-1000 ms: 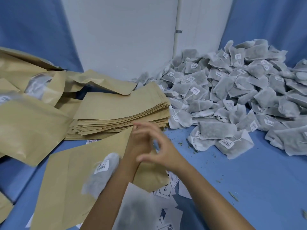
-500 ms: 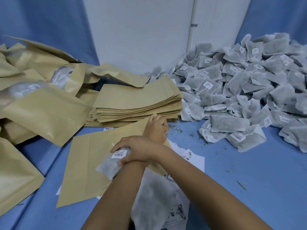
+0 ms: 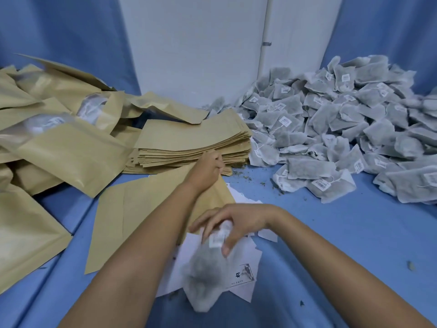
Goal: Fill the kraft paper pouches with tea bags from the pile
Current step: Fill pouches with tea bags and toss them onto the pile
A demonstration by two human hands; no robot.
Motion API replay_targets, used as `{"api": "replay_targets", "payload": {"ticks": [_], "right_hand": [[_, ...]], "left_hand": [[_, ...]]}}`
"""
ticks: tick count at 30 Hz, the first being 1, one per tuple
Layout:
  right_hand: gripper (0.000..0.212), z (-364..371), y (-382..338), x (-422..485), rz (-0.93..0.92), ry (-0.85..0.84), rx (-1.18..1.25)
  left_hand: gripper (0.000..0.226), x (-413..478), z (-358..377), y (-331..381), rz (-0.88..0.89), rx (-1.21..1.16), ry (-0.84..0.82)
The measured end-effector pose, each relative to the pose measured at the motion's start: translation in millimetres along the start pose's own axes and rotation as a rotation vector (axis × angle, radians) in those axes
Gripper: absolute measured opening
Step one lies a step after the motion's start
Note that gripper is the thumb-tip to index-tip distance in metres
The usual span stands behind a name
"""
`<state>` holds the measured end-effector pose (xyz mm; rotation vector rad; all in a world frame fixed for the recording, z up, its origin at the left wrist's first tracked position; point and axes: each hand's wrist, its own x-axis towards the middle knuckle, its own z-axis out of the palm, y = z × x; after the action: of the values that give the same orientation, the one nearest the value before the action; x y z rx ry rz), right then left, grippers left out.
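A flat kraft pouch [image 3: 142, 209] lies on the blue surface in front of me. My left hand [image 3: 208, 169] reaches to its far right corner, fingers curled on the pouch's edge. My right hand [image 3: 236, 223] hovers nearer me, just right of the pouch. It pinches the labelled top of a grey tea bag [image 3: 203, 278], which hangs down over white printed cards. The pile of tea bags [image 3: 343, 129] fills the right rear.
A neat stack of empty kraft pouches [image 3: 189, 143] sits just beyond my left hand. Filled pouches [image 3: 59, 143] lie heaped at the left. White printed cards [image 3: 243, 278] lie under the tea bag. Tea crumbs dot the blue surface [image 3: 331, 245].
My right hand has carried the tea bag from over the pouch's middle back toward me and to the right. My left hand has stayed at the pouch's far corner.
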<state>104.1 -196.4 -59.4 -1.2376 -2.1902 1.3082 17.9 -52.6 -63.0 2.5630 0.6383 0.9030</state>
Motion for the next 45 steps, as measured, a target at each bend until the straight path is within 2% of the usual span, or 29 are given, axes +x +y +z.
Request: {"api": "replay_targets", "payload": {"ticks": [2, 5, 9, 11, 12, 13, 14, 15, 16, 17, 18, 19, 24, 28, 31, 34, 38, 40, 42, 45], "right_hand": [[0.044, 9, -3, 8, 0.005, -0.026, -0.178], [0.043, 19, -11, 13, -0.023, -0.046, -0.306], [0.057, 21, -17, 12, 0.051, -0.009, -0.324], [0.055, 7, -23, 2, 0.035, 0.09, -0.176], [0.049, -4, -25, -6, -0.003, 0.209, 0.0], [0.042, -16, -26, -14, -0.052, 0.361, 0.237], [0.034, -28, -22, -20, -0.117, 0.503, 0.492], [0.027, -39, -18, -25, -0.188, 0.61, 0.687], [0.02, -49, -13, -28, -0.234, 0.694, 0.783], [0.017, -57, -9, -29, -0.243, 0.748, 0.799], [0.015, -62, -4, -29, -0.229, 0.771, 0.781], [0.015, -66, 1, -29, -0.195, 0.775, 0.754], [0.011, -73, 20, -36, 0.057, 0.66, 0.657], [0.011, -74, 24, -39, 0.081, 0.674, 0.708], [0.005, -76, 24, -43, 0.142, 0.695, 0.689], [0.01, -78, 24, -42, 0.069, 0.837, 0.794], [0.027, -81, 18, -36, -0.076, 0.963, 0.924], [0.032, -85, 8, -33, -0.196, 0.954, 1.062], [0.03, -89, -2, -30, -0.302, 0.874, 1.192], [0.022, -92, -14, -19, -0.283, 0.835, 1.132]], "left_hand": [[0.019, 0, -13, -2, 0.028, 0.011, -0.059], [0.016, -1, -26, 2, 0.043, 0.072, -0.071], [0.032, -3, -39, 6, -0.078, 0.079, -0.082], [0.027, -2, -39, 15, -0.165, -0.006, -0.11], [0.025, -1, -37, 19, -0.245, -0.027, -0.08], [0.036, 1, -38, 23, -0.329, -0.002, 0.009], [0.061, -1, -40, 25, -0.451, 0.006, 0.023], [0.077, -3, -40, 20, -0.415, 0.01, 0.006], [0.061, -3, -39, 15, -0.292, 0.055, 0.003], [0.033, -6, -42, 17, -0.276, 0.049, -0.022], [0.014, -6, -45, 18, -0.247, 0.077, -0.055], [0.011, -4, -47, 13, -0.213, 0.107, -0.05], [0.021, -1, -46, 14, -0.078, 0.143, -0.049], [0.026, 7, -47, 9, -0.002, 0.184, -0.045], [0.022, 15, -56, 10, 0.139, 0.19, 0.005], [0.022, 22, -69, 13, 0.191, 0.19, 0.045], [0.016, 39, -86, 16, 0.074, 0.145, 0.128], [0.016, 48, -91, 21, 0.078, 0.132, 0.148], [0.017, 54, -86, 32, 0.147, 0.188, 0.106], [0.021, 53, -63, 41, 0.189, 0.225, 0.043]]}}
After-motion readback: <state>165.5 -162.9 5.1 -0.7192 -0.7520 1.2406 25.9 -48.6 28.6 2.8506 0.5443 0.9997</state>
